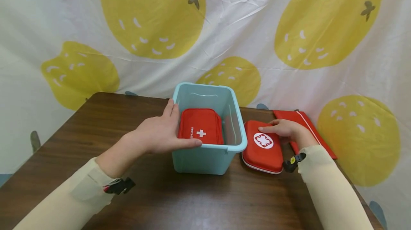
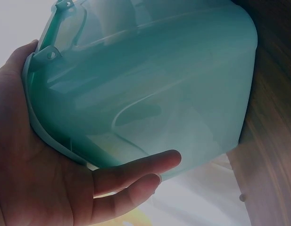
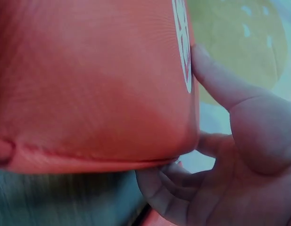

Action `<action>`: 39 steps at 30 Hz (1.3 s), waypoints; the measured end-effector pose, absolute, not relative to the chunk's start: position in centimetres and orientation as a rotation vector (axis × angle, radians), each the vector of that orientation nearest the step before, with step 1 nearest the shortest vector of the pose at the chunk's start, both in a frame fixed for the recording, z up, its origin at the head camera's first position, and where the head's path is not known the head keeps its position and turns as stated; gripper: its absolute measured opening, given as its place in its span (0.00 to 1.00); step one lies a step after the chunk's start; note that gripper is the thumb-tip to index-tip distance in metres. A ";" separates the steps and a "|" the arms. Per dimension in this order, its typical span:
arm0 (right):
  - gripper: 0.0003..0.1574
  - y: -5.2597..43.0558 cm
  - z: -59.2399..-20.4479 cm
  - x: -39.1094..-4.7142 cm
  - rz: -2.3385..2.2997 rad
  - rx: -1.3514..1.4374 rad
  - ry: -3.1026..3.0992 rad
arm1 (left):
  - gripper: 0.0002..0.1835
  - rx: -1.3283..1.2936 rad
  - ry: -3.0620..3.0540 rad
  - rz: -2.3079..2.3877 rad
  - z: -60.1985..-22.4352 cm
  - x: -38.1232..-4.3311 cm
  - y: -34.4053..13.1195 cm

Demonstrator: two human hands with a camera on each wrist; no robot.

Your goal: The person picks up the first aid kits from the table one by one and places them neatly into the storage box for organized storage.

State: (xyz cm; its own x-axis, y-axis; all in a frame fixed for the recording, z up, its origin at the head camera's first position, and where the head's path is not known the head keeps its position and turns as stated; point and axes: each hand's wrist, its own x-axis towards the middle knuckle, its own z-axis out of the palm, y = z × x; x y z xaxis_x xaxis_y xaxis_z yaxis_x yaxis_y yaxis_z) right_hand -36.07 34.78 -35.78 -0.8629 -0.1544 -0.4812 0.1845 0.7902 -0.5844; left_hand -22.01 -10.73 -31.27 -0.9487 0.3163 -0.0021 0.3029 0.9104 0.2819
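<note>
A light blue plastic bin (image 1: 205, 160) stands on the table. Inside it lies a red first aid pouch (image 1: 205, 121) with a white cross. My left hand (image 1: 158, 131) rests at the bin's near-left corner, thumb along the front rim and fingers straight by the left side; the left wrist view shows the fingers (image 2: 150, 165) against the outer wall. To the bin's right is a red hard-shell first aid case (image 1: 261, 155) with a white round emblem. My right hand (image 1: 289, 130) grips its right edge, thumb on top and fingers curled under the edge in the right wrist view.
A flat red item (image 1: 290, 115) with a white stripe lies behind the right hand, partly hidden by it. The dark wood table (image 1: 154, 201) meets a hanging cloth (image 1: 234, 15) with yellow fruit prints at the back and right.
</note>
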 end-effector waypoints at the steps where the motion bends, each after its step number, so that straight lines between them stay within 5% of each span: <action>1: 0.63 34.8 -35.9 -36.1 -0.896 0.026 2.459 | 0.77 0.490 3.024 0.434 -31.3 -22.0 -10.7; 23: 0.48 34.7 -37.4 -35.6 -1.613 -0.067 2.274 | 0.76 0.482 3.030 0.412 -31.2 -22.0 -10.7; 39: 0.39 34.4 -37.2 -35.5 -1.670 -0.093 2.435 | 0.76 0.477 3.030 0.423 -31.0 -21.9 -10.7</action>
